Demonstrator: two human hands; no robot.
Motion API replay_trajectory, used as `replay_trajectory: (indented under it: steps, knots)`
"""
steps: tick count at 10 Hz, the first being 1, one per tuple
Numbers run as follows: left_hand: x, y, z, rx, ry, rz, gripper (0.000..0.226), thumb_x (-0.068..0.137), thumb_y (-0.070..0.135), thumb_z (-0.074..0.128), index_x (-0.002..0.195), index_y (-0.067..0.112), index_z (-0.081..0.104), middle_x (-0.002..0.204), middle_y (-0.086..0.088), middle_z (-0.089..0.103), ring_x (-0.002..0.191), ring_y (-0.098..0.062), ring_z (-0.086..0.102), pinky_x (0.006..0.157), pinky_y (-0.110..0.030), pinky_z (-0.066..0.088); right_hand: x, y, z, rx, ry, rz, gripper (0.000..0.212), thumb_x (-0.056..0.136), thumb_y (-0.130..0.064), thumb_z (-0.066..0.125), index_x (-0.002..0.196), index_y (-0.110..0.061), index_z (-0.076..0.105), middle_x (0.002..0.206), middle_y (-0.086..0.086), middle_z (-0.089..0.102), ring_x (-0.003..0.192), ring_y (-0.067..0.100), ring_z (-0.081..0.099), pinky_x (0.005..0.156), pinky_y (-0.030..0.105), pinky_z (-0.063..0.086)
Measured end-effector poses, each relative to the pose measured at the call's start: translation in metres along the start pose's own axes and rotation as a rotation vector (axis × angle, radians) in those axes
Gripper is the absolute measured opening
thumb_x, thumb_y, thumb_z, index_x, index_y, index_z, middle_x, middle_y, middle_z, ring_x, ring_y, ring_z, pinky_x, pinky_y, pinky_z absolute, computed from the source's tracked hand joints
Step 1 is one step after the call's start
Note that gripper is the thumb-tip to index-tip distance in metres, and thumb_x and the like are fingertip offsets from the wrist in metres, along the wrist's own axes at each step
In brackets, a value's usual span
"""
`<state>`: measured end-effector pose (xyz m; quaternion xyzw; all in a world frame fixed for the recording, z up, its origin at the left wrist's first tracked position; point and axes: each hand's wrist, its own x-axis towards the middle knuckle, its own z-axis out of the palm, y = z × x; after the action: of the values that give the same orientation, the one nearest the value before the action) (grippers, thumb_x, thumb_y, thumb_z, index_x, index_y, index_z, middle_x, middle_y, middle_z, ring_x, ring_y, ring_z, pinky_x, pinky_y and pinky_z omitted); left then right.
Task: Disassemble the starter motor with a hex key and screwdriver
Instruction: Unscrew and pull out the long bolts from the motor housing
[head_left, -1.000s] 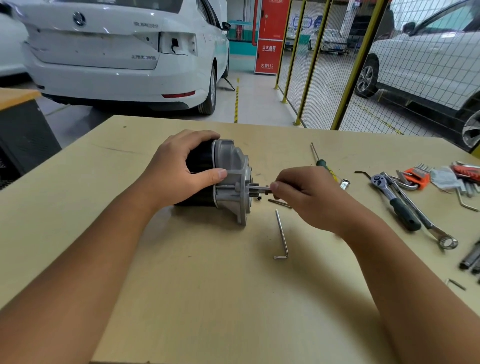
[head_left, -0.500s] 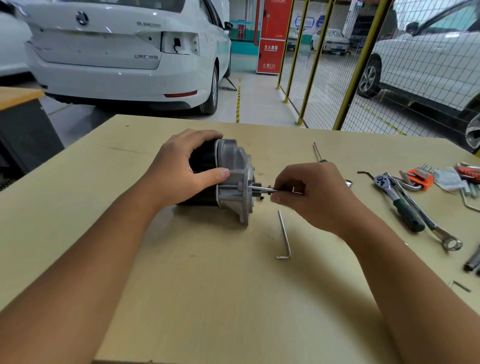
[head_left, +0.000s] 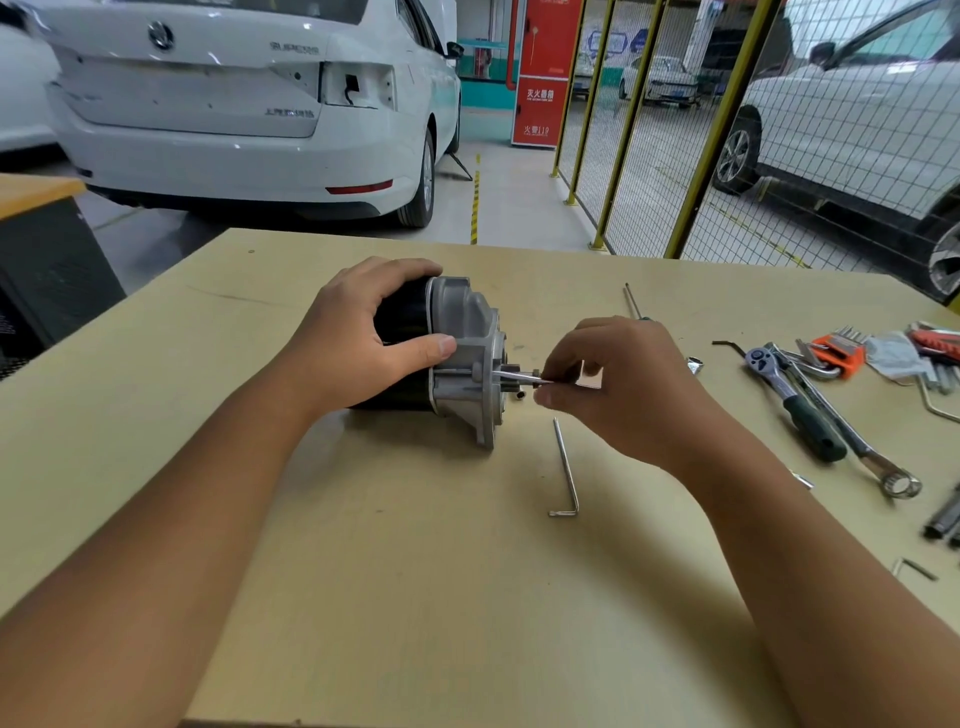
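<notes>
The right hand (head_left: 618, 387) has drawn the long silver through-bolt (head_left: 517, 375) further out of the black-and-aluminium starter motor (head_left: 465, 358), pinching it while the left hand (head_left: 363, 338) clasps the motor on the pale wooden bench (head_left: 415, 597); a straight, axial pull should avoid binding.

Hex key (head_left: 566, 470) right of starter motor (head_left: 467, 358)

Your left hand (head_left: 358, 338) grips the starter motor (head_left: 457, 358) lying on the table (head_left: 415, 597); your right hand (head_left: 618, 384) pinches a long bolt (head_left: 514, 375) at its housing, hex key (head_left: 566, 467) lying just below.
</notes>
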<state>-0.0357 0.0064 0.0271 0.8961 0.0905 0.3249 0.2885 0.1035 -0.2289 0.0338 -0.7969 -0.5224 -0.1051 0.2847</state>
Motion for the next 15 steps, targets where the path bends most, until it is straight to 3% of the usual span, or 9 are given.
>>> replay_trajectory:
  steps: [3,4,5,6,7,8,12,14,15]
  knots:
    - [-0.0003,-0.0007,0.0001,-0.006,-0.001,-0.007,0.069,0.074,0.050,0.078,0.138,0.029,0.062,0.126,0.012,0.062,0.122,-0.017,0.056,0.107,-0.046,0.047,-0.0006,-0.0022,0.0038,0.104,-0.024,0.014,0.012,0.094,-0.029,0.068,0.085,-0.025,0.074,0.072,-0.010,0.064,0.071,0.006,0.058,0.061,0.021,0.039]
    - [0.0001,-0.0002,-0.0003,-0.007,-0.002,-0.009,0.070,0.074,0.049,0.078,0.138,0.028,0.063,0.127,0.010,0.062,0.122,-0.019,0.056,0.108,-0.047,0.047,0.0007,-0.0019,0.0042,0.081,-0.038,0.015,0.014,0.095,-0.025,0.067,0.086,-0.019,0.075,0.074,-0.011,0.059,0.072,0.003,0.054,0.061,0.012,0.032]
    - [-0.0001,-0.0001,-0.0012,-0.004,-0.005,-0.009,0.070,0.074,0.050,0.078,0.138,0.028,0.062,0.127,0.009,0.062,0.122,-0.019,0.056,0.107,-0.048,0.047,0.0004,-0.0018,0.0053,0.050,-0.035,0.019,0.008,0.091,-0.025,0.073,0.084,-0.021,0.074,0.077,-0.013,0.058,0.074,0.002,0.054,0.063,0.011,0.034]
    - [0.0001,0.0005,-0.0010,-0.003,-0.005,-0.009,0.070,0.074,0.050,0.078,0.139,0.028,0.062,0.126,0.010,0.062,0.122,-0.018,0.056,0.108,-0.046,0.047,-0.0001,-0.0025,0.0054,0.016,-0.017,-0.003,0.009,0.086,-0.029,0.078,0.082,-0.029,0.070,0.082,-0.015,0.058,0.081,0.008,0.053,0.071,0.028,0.043]
    - [-0.0002,0.0008,-0.0007,0.001,-0.005,-0.009,0.070,0.074,0.050,0.078,0.139,0.028,0.063,0.126,0.009,0.062,0.122,-0.018,0.056,0.108,-0.045,0.046,0.0000,-0.0023,0.0055,0.019,-0.001,-0.003,0.020,0.082,-0.029,0.082,0.079,-0.035,0.063,0.083,-0.017,0.058,0.082,0.007,0.054,0.069,0.028,0.043]
    - [-0.0001,0.0007,-0.0012,0.001,-0.005,-0.009,0.070,0.074,0.050,0.078,0.139,0.028,0.062,0.126,0.009,0.062,0.122,-0.018,0.056,0.108,-0.044,0.046,-0.0008,-0.0005,0.0063,0.073,0.016,0.031,0.025,0.080,-0.029,0.083,0.076,-0.035,0.060,0.072,-0.018,0.060,0.072,-0.002,0.055,0.057,0.009,0.033]
    - [-0.0002,-0.0004,-0.0003,0.000,-0.005,-0.005,0.069,0.074,0.050,0.078,0.138,0.028,0.063,0.128,0.010,0.063,0.122,-0.016,0.057,0.108,-0.043,0.047,0.0004,-0.0017,0.0054,0.045,0.002,-0.005,0.010,0.093,-0.022,0.070,0.084,-0.019,0.073,0.074,-0.012,0.057,0.071,0.000,0.053,0.062,0.008,0.032]
    - [-0.0001,0.0004,-0.0016,0.007,-0.005,-0.008,0.069,0.075,0.050,0.077,0.138,0.028,0.062,0.127,0.010,0.062,0.121,-0.016,0.056,0.107,-0.042,0.047,0.0005,-0.0022,0.0043,0.007,0.002,-0.018,0.008,0.086,-0.029,0.078,0.082,-0.025,0.071,0.079,-0.014,0.061,0.077,0.004,0.055,0.068,0.030,0.046]
    - [-0.0001,0.0008,-0.0011,0.009,-0.008,-0.006,0.069,0.075,0.050,0.077,0.139,0.028,0.062,0.128,0.010,0.062,0.121,-0.015,0.056,0.107,-0.041,0.047,0.0001,-0.0008,0.0039,0.020,0.007,-0.005,0.008,0.085,-0.032,0.078,0.082,-0.029,0.072,0.076,-0.017,0.063,0.078,-0.003,0.056,0.061,0.020,0.039]
